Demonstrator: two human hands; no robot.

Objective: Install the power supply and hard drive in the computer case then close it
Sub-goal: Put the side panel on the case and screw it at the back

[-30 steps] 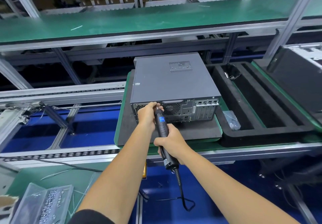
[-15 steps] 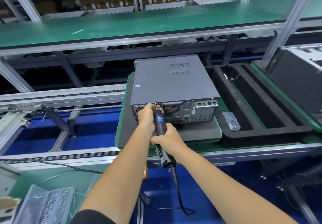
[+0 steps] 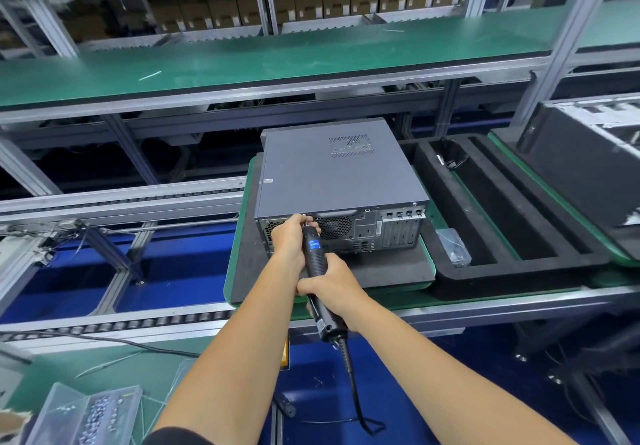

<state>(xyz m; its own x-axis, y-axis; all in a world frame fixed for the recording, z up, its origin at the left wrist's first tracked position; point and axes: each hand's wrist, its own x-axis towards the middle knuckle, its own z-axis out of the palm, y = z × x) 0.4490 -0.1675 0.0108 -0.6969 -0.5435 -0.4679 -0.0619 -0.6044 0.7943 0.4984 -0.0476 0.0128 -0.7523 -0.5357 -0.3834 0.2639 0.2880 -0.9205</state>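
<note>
A grey computer case [image 3: 332,174] lies closed on a black foam pad [image 3: 388,268], its rear panel facing me. My right hand [image 3: 332,289] grips the black electric screwdriver [image 3: 313,254], whose tip meets the top edge of the rear panel near the fan grille. My left hand [image 3: 291,237] curls around the screwdriver's front end at the case. The cord hangs down from the tool's rear. The power supply and hard drive are hidden inside the case.
A black foam tray [image 3: 512,264] with long slots sits right of the case, with a small clear bag [image 3: 453,247] at its near corner. Another case [image 3: 588,167] stands at far right. A clear box of screws [image 3: 90,413] lies at lower left. Conveyor rails run left.
Both hands and the screwdriver stay at the same spot on the rear panel. Only the camera has shifted slightly.
</note>
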